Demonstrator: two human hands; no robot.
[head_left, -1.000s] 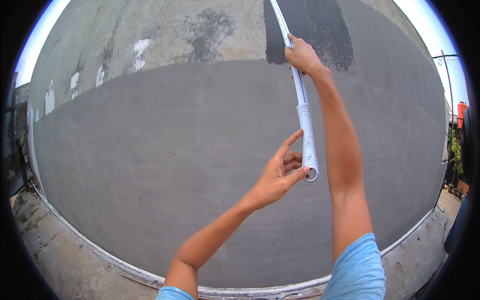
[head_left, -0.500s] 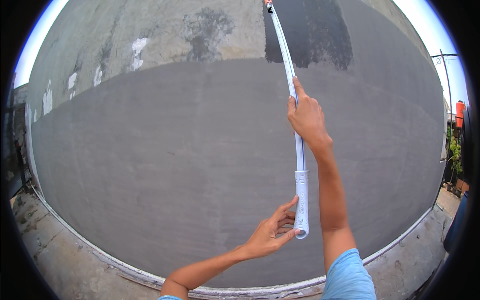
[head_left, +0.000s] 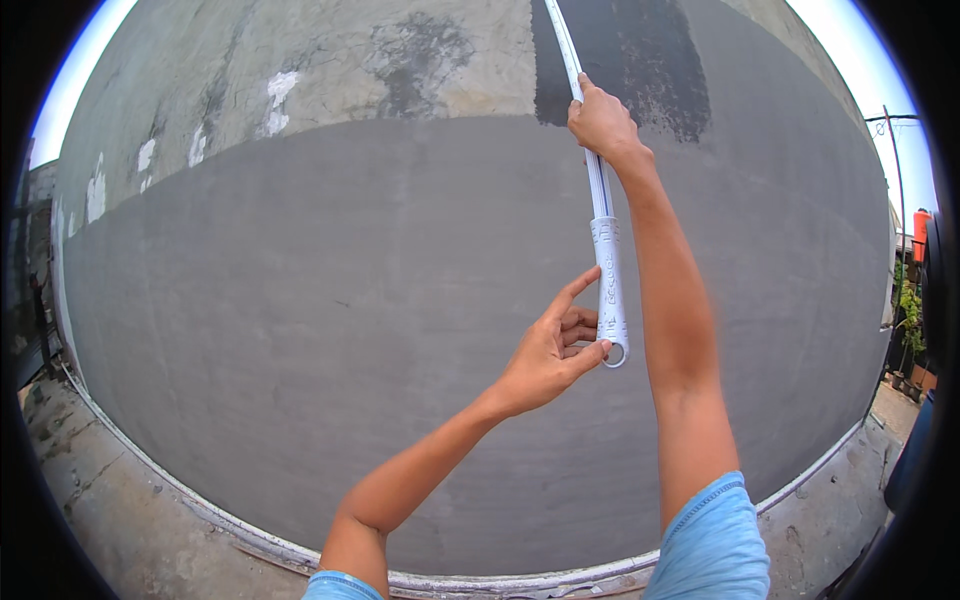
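Against the wall I hold a long white pole (head_left: 600,185) with a thicker pale grip (head_left: 610,285) at its lower end. My right hand (head_left: 604,118) is closed round the shaft well above the grip, its forefinger stretched along it. Down at the grip's end, my left hand (head_left: 553,345) pinches it from the left, with the thumb near the round hanging hole and the forefinger higher up. The pole's upper end runs past the picture's top edge, so its head is hidden.
The plastered wall (head_left: 330,350) is smooth grey below, rougher and paler above. A dark wet-looking patch (head_left: 575,60) lies behind the pole's top. A concrete ledge (head_left: 150,520) curves along the wall's foot. Plants (head_left: 908,310) and an orange object (head_left: 921,228) stand far right.
Both hands have moved upward with the pole, lifting its grip higher against the wall. The orange joint near the pole's top has gone out of the picture.
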